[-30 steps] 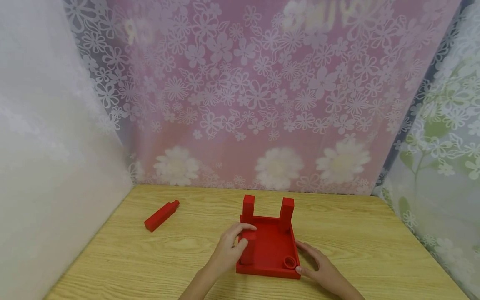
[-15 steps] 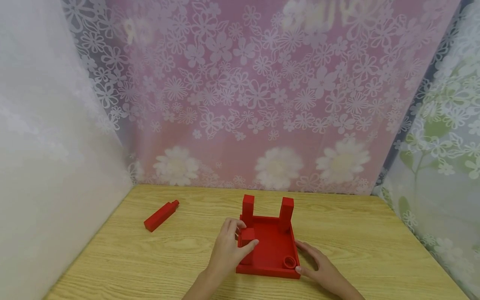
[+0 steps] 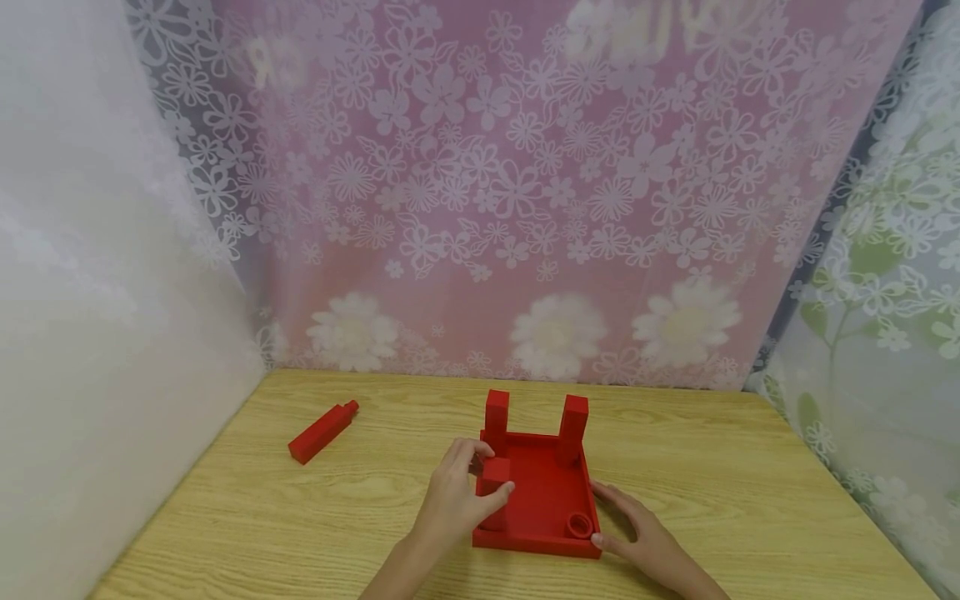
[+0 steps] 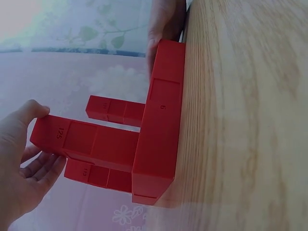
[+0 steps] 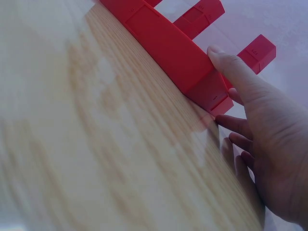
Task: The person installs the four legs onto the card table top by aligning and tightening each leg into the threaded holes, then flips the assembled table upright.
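Note:
An upturned red toy tabletop point(image 3: 536, 547), square with a raised rim, lies on the wooden table. My left hand point(image 3: 448, 500) pinches the top of a square red table leg point(image 4: 89, 139) that stands upright at the near left corner, thumb on one side and fingers on the other. Two more red legs, the far left one point(image 3: 497, 417) and the far right one point(image 3: 574, 421), stand at the back corners. At the near right corner a round ring socket point(image 3: 579, 525) shows. There my right hand point(image 3: 641, 537) holds the rim, thumb in front and fingers along the right side.
A loose red leg point(image 3: 322, 433) with a round peg at one end lies on the wooden table point(image 3: 247, 517) to the left. A pink floral curtain point(image 3: 480, 208) hangs behind the table, with pale sheets at both sides.
My left hand's fingers have moved from hovering over the near left leg to round its top, which now shows between thumb and fingers. My right hand has stayed at the corner.

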`<state>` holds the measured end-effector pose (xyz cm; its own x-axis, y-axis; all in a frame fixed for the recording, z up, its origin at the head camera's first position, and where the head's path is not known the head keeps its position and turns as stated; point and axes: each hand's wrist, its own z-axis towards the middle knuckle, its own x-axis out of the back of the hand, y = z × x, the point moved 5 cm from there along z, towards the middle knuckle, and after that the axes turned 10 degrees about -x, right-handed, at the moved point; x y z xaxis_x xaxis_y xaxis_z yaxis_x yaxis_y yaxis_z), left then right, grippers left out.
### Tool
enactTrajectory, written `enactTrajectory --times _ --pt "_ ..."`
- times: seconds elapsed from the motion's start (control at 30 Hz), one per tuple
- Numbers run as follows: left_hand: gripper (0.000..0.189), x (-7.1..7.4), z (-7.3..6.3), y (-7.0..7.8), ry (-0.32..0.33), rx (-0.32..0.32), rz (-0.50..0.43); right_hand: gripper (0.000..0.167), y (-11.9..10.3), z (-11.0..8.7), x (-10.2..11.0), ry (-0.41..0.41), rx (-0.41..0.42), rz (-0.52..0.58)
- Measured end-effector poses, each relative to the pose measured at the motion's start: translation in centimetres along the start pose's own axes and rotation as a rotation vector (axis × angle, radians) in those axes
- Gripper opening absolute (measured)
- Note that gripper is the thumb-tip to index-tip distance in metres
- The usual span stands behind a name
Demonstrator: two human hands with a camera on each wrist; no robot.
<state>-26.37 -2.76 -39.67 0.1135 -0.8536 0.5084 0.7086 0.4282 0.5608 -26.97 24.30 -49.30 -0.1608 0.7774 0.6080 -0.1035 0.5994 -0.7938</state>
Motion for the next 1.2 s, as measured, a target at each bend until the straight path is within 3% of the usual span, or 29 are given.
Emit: enactTrajectory --times 0.27,0.63,0.87,1.0,1.2 --pt "0.036 0.1 -0.2 0.1 0.025 0.01 -0.003 0.069 0.4 0.2 -0.1 -0.012 -0.025 0.019" --pt "0.035 0.0 -0.1 0.1 0.021 0.009 -0.032 0.067 0.4 0.0 -0.1 0.003 0.011 0.027" --pt "0.035 0.0 0.0 -0.5 -0.034 0.093 -0.123 0.064 -0.1 -0.2 0.0 0.015 0.046 0.029" --pt "0.037 0.6 0.1 -0.8 -0.035 0.137 -0.159 0.064 -0.2 -0.2 0.1 0.021 0.056 0.031" --pt "0.028 2.6 0.5 -1.8 0.048 0.135 -0.159 0.064 -0.3 0.0 0.1 0.02 0.058 0.03"
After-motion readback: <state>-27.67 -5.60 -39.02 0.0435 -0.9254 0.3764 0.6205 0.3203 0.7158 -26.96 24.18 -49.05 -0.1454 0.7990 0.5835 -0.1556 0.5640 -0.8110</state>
